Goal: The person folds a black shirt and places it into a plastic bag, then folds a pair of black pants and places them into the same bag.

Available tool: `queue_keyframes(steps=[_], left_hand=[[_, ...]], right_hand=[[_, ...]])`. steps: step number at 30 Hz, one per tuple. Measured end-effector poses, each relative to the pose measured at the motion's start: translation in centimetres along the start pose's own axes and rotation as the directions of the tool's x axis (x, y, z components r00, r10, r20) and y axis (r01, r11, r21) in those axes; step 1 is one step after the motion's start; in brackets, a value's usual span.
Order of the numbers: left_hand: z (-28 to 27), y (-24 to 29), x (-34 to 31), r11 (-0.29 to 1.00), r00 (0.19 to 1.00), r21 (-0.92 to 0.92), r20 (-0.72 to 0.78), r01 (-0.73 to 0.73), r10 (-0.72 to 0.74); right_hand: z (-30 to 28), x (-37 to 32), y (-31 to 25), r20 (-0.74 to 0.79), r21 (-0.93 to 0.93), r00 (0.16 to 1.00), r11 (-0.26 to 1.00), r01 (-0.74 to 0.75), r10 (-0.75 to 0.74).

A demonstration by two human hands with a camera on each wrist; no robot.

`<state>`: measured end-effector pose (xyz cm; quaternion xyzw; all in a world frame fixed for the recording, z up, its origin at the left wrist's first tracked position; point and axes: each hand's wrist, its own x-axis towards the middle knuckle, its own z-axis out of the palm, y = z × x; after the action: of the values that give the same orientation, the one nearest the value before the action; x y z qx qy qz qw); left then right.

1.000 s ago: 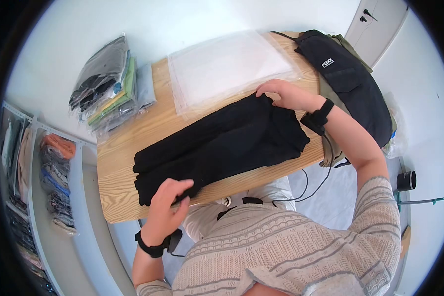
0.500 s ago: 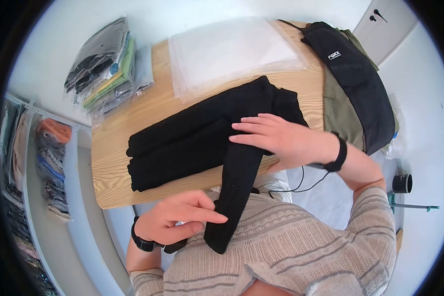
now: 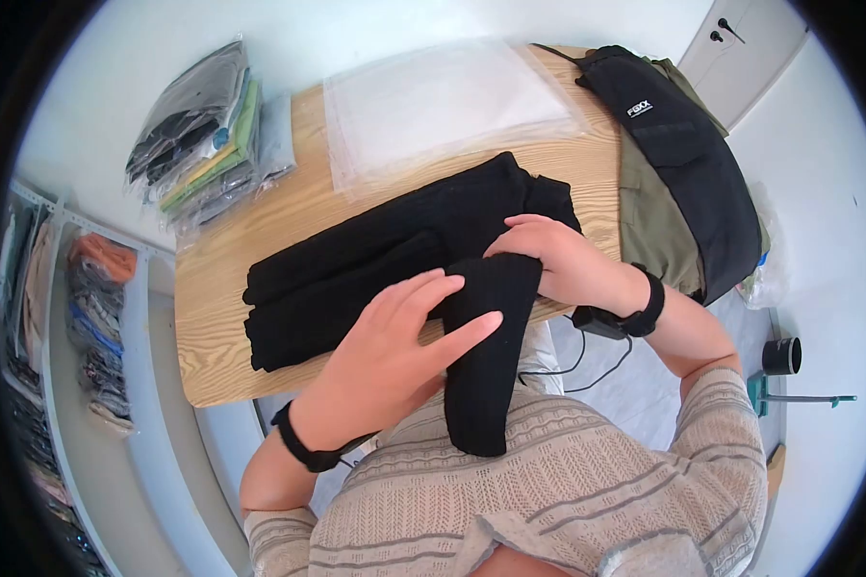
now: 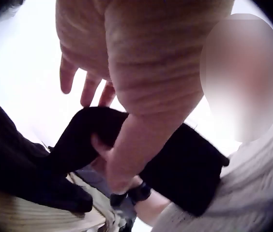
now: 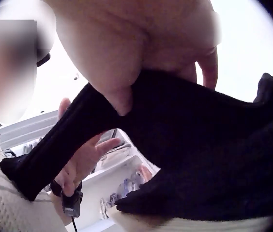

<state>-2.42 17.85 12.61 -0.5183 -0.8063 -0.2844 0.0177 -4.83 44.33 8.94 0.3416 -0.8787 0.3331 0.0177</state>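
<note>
Black knit fabric, folded long, lies across a wooden table (image 3: 216, 356) as a person in a patterned beige top (image 3: 548, 447) works at the near edge; one sleeve of the dark garment (image 3: 385, 250) is drawn off toward the body, its end hanging against the top. Seen from the head, the right hand (image 3: 582, 264) is bent at the sleeve's raised upper part, its thumb out of sight; the right wrist view supplies it, showing the thumb (image 5: 122, 102) pressed to one face of the cloth and fingers (image 5: 209, 72) on the far side, a pinch. The left hand (image 3: 380, 351) is spread, fingers mostly straight, its thumb lying across the sleeve (image 3: 486, 375); whether it bears on the cloth is hard to tell. Only the head view takes in the clear plastic sheets (image 3: 443, 111) at the back of the table and the stack of bagged clothes (image 3: 207, 139) at the far corner. Half a second earlier the right hand was stretched out over the sleeve's upper part and the left was down near its end; now the right has taken hold and the left has moved up the sleeve.
</note>
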Motion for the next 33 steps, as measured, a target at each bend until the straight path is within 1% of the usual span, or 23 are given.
queue_keyframes(steps=[1,2,3,4,5,6,7,9,10,11,12,14,15,17,18,20,21,23,24,26,30,32,33], left_hand=[[0.3,0.0,0.2,1.000,1.000,0.004,0.000,-0.004,0.004],[0.6,-0.3,0.5,0.987,0.997,0.144,-0.027,-0.066,0.071],[0.8,-0.5,0.6,0.952,0.989,0.282,-0.044,-0.122,0.139],[0.9,-0.7,0.8,0.951,0.989,0.284,-0.044,-0.123,0.142],[1.0,-0.9,0.9,0.986,0.994,0.148,-0.068,-0.078,0.089],[1.0,-1.0,0.9,0.999,0.996,0.007,-0.084,-0.032,0.033],[0.8,-1.1,0.9,0.999,0.996,0.011,-0.082,-0.034,0.035],[0.5,-1.4,1.0,0.983,0.994,-0.182,-0.110,-0.010,-0.010],[0.4,-1.3,1.1,0.970,0.993,-0.242,-0.120,-0.023,-0.006],[0.3,-1.2,1.0,0.970,0.993,-0.241,-0.116,-0.027,-0.001],[0.2,-1.2,1.0,0.955,0.995,-0.294,-0.102,-0.036,0.006],[-0.1,-1.2,0.7,0.938,0.996,-0.344,-0.089,-0.044,0.014],[-0.3,-1.1,0.6,0.927,0.996,-0.374,-0.084,-0.040,0.009],[-0.4,-1.3,0.4,0.914,0.997,-0.404,-0.078,-0.034,0.003],[-0.4,-1.5,0.3,0.915,0.996,-0.401,-0.089,-0.046,0.011],[-0.3,-1.8,0.0,0.915,0.995,-0.399,-0.097,-0.055,0.017],[-0.2,-2.0,-0.2,0.908,0.995,-0.415,-0.100,-0.050,0.009],[-0.2,-2.1,-0.3,0.900,0.995,-0.433,-0.100,-0.045,0.002],[-0.2,-2.1,-0.3,0.895,0.995,-0.444,-0.102,-0.042,-0.004],[-0.4,-2.1,-0.4,0.889,0.995,-0.456,-0.103,-0.038,-0.010],[-0.9,-2.0,-0.7,0.880,0.995,-0.475,-0.092,-0.010,-0.038],[-0.7,-2.2,-0.8,0.871,0.993,-0.491,-0.106,-0.006,-0.054],[-0.5,-2.5,-1.0,0.869,0.992,-0.495,-0.100,0.015,-0.074]], right_hand=[[-0.3,0.4,0.1,0.086,0.004,0.996,1.000,-0.010,0.010],[-0.7,0.9,-0.1,0.083,0.001,0.997,1.000,-0.009,0.008],[-1.2,1.3,-0.3,0.229,0.004,0.973,1.000,0.003,-0.003],[-1.8,1.7,-0.4,0.370,0.010,0.929,1.000,0.013,-0.015],[-2.6,1.9,-0.3,0.368,0.008,0.930,1.000,0.014,-0.016],[-3.6,2.0,0.0,0.375,0.096,0.927,0.995,-0.029,-0.009],[-4.5,2.2,0.6,0.381,0.182,0.925,0.981,-0.071,-0.004],[-5.3,3.2,4.4,0.271,0.099,0.963,0.995,-0.021,-0.006],[-5.5,3.6,6.6,0.255,0.004,0.965,0.998,-0.063,0.060],[-5.5,3.8,8.2,0.232,-0.089,0.964,0.990,-0.107,0.125],[-5.2,3.9,9.0,0.227,-0.088,0.965,0.990,-0.109,0.127],[-4.9,4.0,10.4,0.128,-0.215,0.984,0.972,-0.092,0.122],[-4.9,4.2,10.4,0.126,-0.215,0.985,0.972,-0.092,0.121],[-4.6,4.4,10.2,0.112,-0.128,0.936,0.939,-0.319,0.333],[-4.4,4.3,10.7,0.112,-0.126,0.936,0.939,-0.320,0.334],[-3.8,4.1,12.5,0.090,0.018,0.934,0.937,-0.349,0.347],[-3.7,4.1,13.4,0.091,0.019,0.933,0.936,-0.350,0.347],[-3.4,4.1,15.0,0.129,0.132,0.872,0.864,-0.486,0.472],[-3.3,4.1,15.6,0.129,0.133,0.872,0.863,-0.488,0.473],[-3.1,4.2,16.7,0.175,0.213,0.908,0.886,-0.413,0.381],[-2.6,4.5,18.4,0.158,0.218,0.890,0.864,-0.454,0.428],[-2.5,4.5,17.5,-0.055,-0.018,0.948,0.949,-0.316,0.315],[-2.6,4.5,16.9,-0.054,-0.019,0.948,0.949,-0.316,0.315]])
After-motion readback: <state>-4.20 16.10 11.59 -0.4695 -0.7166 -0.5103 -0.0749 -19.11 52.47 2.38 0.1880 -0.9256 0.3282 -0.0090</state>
